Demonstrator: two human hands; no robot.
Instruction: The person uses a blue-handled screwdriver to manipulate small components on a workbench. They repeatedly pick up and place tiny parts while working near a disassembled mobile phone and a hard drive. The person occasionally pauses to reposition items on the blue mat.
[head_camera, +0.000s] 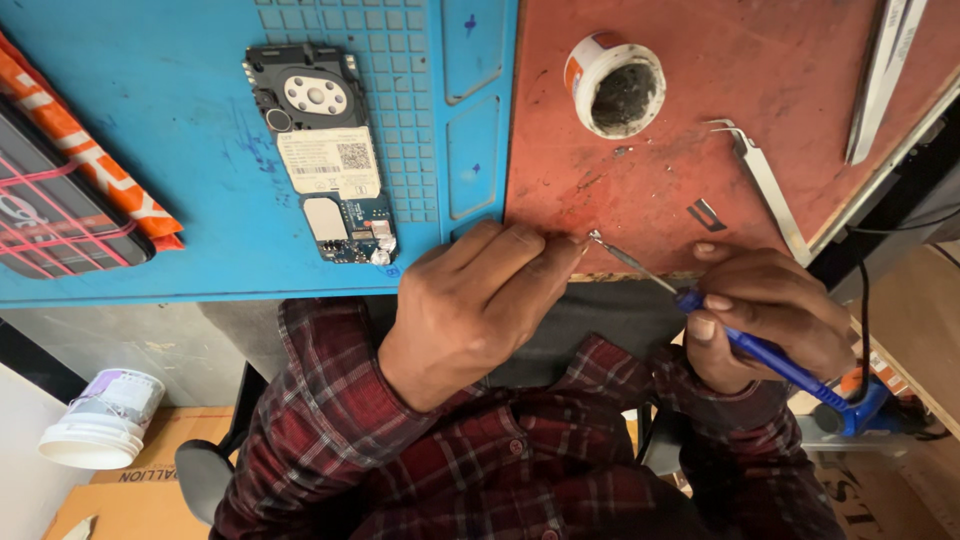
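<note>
Right hand (765, 315) gripping blue soldering iron (770, 358), left fingers (545, 255) pinched — tip

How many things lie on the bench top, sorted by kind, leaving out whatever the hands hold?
Blue work mat: 1
Opened phone board: 1
Round paste tub: 1
Metal tweezers: 2
Orange-edged case: 1
Total: 6

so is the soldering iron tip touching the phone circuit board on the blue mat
Apart. The head view shows the soldering iron tip over the red surface, well right of the phone circuit board.
</note>
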